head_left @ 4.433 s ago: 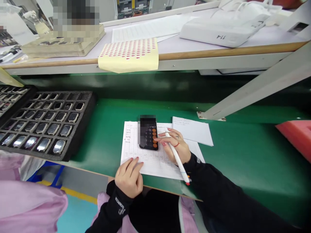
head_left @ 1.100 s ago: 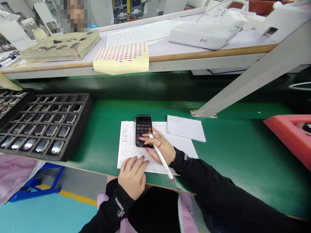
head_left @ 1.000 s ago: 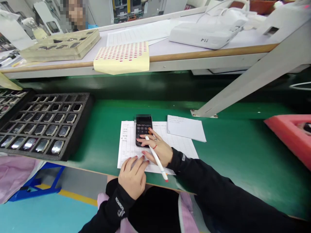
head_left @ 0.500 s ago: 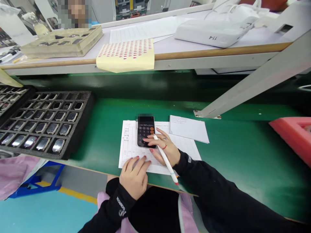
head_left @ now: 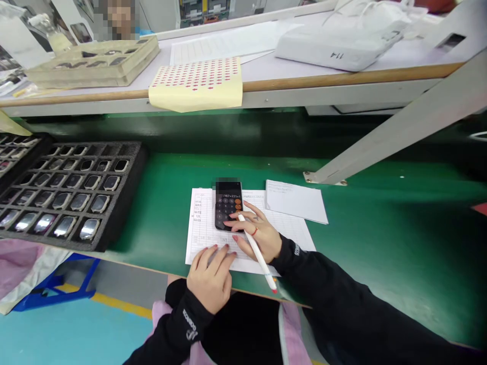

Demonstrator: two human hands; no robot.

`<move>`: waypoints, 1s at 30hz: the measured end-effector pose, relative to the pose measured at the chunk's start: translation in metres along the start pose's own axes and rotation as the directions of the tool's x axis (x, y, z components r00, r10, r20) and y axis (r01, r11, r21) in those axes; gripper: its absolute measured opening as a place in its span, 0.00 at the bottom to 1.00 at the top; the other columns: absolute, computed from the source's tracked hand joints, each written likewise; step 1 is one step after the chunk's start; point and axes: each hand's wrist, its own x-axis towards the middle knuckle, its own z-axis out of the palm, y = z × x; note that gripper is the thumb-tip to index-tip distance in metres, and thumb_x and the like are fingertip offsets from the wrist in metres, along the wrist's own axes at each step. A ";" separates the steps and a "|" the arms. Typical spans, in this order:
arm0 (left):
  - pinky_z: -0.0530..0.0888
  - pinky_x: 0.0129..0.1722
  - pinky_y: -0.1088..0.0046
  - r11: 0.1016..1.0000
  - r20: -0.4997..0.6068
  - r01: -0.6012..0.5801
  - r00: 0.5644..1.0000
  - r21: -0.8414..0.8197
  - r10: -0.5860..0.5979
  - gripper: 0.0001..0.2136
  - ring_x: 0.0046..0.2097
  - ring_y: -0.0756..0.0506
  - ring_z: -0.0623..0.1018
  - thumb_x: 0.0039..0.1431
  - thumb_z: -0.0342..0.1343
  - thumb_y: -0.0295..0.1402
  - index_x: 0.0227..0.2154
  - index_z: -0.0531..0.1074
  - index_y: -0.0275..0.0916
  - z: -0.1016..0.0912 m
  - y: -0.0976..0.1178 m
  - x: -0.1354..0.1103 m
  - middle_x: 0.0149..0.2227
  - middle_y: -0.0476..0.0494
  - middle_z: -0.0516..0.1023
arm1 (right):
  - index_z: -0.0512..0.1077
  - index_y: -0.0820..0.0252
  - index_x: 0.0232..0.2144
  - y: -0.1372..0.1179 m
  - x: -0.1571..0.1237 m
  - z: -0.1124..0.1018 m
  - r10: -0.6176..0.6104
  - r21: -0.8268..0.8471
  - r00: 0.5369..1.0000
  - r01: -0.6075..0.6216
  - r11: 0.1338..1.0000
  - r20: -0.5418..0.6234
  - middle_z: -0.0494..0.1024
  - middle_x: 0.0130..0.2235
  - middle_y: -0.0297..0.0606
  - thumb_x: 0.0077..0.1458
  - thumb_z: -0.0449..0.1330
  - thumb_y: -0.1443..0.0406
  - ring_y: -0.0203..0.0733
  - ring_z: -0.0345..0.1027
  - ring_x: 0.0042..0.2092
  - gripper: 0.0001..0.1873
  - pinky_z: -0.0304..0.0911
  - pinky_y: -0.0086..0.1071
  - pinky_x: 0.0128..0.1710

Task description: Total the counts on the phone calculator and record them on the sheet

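A smartphone (head_left: 228, 208) with a calculator on its screen lies on a printed form (head_left: 201, 238) with handwritten entries. My right hand (head_left: 265, 235) holds a white pen (head_left: 261, 258) between its fingers, the red-tipped end pointing down toward the table edge. Its fingertips reach over the lower part of the phone's keypad. On the form's lower left edge rests my left hand (head_left: 211, 276), fingers stretched out flat and holding nothing. Just right of the phone, a smaller white paper (head_left: 297, 201) with handwriting overlaps the form.
To the left, a black foam tray (head_left: 124, 203) holds rows of watch-like pieces. A slanted metal brace (head_left: 384, 137) stands at the right. On the shelf above are a yellow sticker sheet (head_left: 196, 86), a clear box (head_left: 95, 66) and a white device (head_left: 323, 50). A person (head_left: 117, 20) is beyond.
The calculator line has gone from ending in "221+" to "221+1". My right fingers have shifted slightly over the keypad. The view has turned a little, leaving less of the red object at the right.
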 end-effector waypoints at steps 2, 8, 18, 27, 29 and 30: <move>0.66 0.55 0.64 1.000 0.004 0.003 1.000 0.004 -0.003 0.19 0.53 0.44 0.72 0.55 0.51 0.26 0.50 0.72 0.44 0.001 0.000 -0.001 0.52 0.49 0.75 | 0.65 0.53 0.38 0.001 0.000 -0.001 0.046 -0.024 0.998 -0.047 0.999 -0.038 0.81 0.40 0.36 0.50 0.57 0.69 0.46 0.73 0.47 0.11 0.53 0.57 0.59; 0.66 0.55 0.64 1.000 -0.002 0.006 1.000 -0.013 -0.006 0.19 0.53 0.44 0.72 0.56 0.51 0.26 0.50 0.72 0.44 0.002 -0.001 -0.001 0.53 0.50 0.74 | 0.63 0.53 0.37 0.007 0.003 0.000 0.171 -0.128 0.970 -0.194 0.973 -0.174 0.80 0.41 0.38 0.52 0.56 0.70 0.47 0.73 0.46 0.10 0.57 0.58 0.57; 0.65 0.55 0.63 1.000 0.002 0.004 1.000 -0.026 -0.004 0.19 0.53 0.43 0.72 0.56 0.51 0.26 0.50 0.72 0.43 0.001 0.000 0.000 0.53 0.51 0.74 | 0.64 0.53 0.36 0.011 0.002 -0.003 0.176 -0.141 0.975 -0.195 0.971 -0.138 0.81 0.39 0.36 0.52 0.56 0.69 0.48 0.73 0.46 0.08 0.56 0.58 0.57; 0.65 0.55 0.64 1.000 -0.013 0.004 1.000 -0.019 -0.005 0.18 0.52 0.44 0.72 0.56 0.50 0.26 0.49 0.72 0.43 0.001 0.000 0.000 0.53 0.50 0.74 | 0.68 0.52 0.34 0.010 0.000 -0.015 0.088 -0.127 0.973 -0.117 0.985 -0.212 0.81 0.32 0.32 0.52 0.55 0.71 0.45 0.75 0.39 0.08 0.58 0.52 0.55; 0.66 0.54 0.65 1.000 -0.022 0.005 1.000 -0.017 -0.005 0.18 0.52 0.44 0.72 0.56 0.50 0.26 0.49 0.72 0.43 0.002 0.000 0.000 0.52 0.50 0.75 | 0.68 0.52 0.32 0.009 0.001 -0.014 0.090 -0.128 0.976 -0.117 0.985 -0.196 0.81 0.31 0.31 0.52 0.55 0.70 0.45 0.75 0.39 0.07 0.58 0.51 0.55; 0.66 0.54 0.65 1.000 -0.028 0.007 1.000 -0.017 -0.008 0.18 0.52 0.44 0.72 0.56 0.50 0.26 0.49 0.72 0.43 0.002 0.000 0.000 0.52 0.50 0.75 | 0.68 0.53 0.32 0.009 0.001 -0.013 0.091 -0.129 0.977 -0.117 0.985 -0.192 0.81 0.30 0.30 0.52 0.55 0.70 0.44 0.75 0.39 0.07 0.58 0.51 0.55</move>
